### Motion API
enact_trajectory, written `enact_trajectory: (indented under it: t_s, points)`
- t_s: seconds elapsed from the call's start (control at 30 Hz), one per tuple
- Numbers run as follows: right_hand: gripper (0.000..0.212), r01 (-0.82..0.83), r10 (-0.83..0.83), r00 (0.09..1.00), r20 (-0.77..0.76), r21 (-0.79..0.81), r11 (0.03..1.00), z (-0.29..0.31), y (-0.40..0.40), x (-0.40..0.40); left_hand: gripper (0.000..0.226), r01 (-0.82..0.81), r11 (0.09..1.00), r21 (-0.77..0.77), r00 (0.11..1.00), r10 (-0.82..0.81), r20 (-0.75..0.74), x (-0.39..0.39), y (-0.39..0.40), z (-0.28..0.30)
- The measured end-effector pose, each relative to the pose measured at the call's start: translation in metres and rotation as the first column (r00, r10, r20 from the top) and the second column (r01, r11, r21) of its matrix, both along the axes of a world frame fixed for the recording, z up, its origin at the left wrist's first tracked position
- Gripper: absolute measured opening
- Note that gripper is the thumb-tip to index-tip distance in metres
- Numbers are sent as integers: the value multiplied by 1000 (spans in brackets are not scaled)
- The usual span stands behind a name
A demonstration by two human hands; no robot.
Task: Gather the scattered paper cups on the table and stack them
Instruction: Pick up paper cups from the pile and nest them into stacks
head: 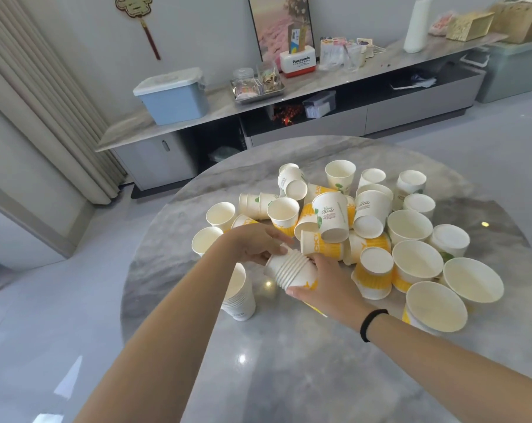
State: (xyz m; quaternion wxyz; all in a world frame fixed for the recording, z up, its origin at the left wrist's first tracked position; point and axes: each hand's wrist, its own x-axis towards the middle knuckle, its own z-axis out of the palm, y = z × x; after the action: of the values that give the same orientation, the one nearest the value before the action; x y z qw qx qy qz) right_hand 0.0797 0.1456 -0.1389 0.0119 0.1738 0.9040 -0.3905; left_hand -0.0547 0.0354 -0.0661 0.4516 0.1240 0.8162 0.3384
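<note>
Cup stack (292, 271) held sideways above counter (289, 361): left hand (258, 244) fingers curled round its base end, right hand (326, 285) fingers wrapped round its rim end.

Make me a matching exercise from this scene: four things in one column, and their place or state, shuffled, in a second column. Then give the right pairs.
1. nested stack
2. upright stack
3. blue storage box
4. black band

a. on the sideboard
b. on the right wrist
c. held sideways by both hands
d. standing on the table, partly behind the left forearm

Pairs: 1-c, 2-d, 3-a, 4-b
</note>
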Motion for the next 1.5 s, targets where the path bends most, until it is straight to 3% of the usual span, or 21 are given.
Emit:
enact_trajectory:
  t_s: [0.07,0.13,0.2,0.3,0.43,0.57,0.67,0.87,1.0,1.07,1.13,1.2,1.27,1.33,1.37,1.5]
  points:
    - [77,-1,1,1000,19,1,1000,-1,-7,-7,22,5,1000,1,1000,-4,-17,-4,-2,0]
    - [76,-9,7,999,47,34,999,-3,-11,-15,13,-95,995,7,973,95,-211,-15,-5,-4]
    - [76,-7,3,998,70,58,998,-6,-15,-23,17,-186,982,-40,869,146,-473,-33,-12,-13]
    - [72,10,-16,997,69,83,996,-9,-22,-36,21,-217,937,-276,753,-19,-657,-48,-21,-20]
    - [69,68,-75,995,61,117,991,-11,-25,-47,33,-251,926,-282,724,-14,-689,-61,-23,-32]
    - [69,74,-88,994,65,192,979,-12,-23,-52,25,-286,943,-170,746,107,-658,-73,-21,-41]
    - [71,67,-85,994,70,224,972,-10,-23,-53,15,-258,953,-157,781,111,-614,-79,-25,-40]
    - [71,35,-51,997,62,247,968,-7,-27,-54,25,-42,968,-247,888,-77,-453,-85,-37,-9]
    - [72,-13,14,1000,-4,158,987,-5,-37,-58,24,129,975,-182,954,-172,-245,-73,-42,-1]
    - [75,-24,27,999,-26,118,993,-5,-40,-62,19,116,985,-125,968,-141,-207,-71,-44,-4]
    - [78,-17,22,999,-37,116,993,-6,-40,-66,15,-26,999,-48,937,7,-350,-77,-45,-11]
    - [79,-1,6,999,-42,119,993,-8,-40,-70,18,-247,969,11,778,205,-594,-87,-47,-20]
    - [77,11,-6,999,-40,123,992,-10,-40,-74,23,-350,929,-118,605,128,-786,-91,-48,-26]
    - [74,12,-9,999,-31,127,992,-12,-41,-77,37,-354,871,-339,595,-70,-801,-95,-49,-36]
    - [74,11,-7,1000,-27,128,992,-12,-41,-79,37,-358,852,-381,616,-91,-783,-97,-49,-39]
    - [74,7,-6,1000,-10,146,989,-12,-41,-85,24,-405,875,-265,620,50,-783,-103,-53,-39]
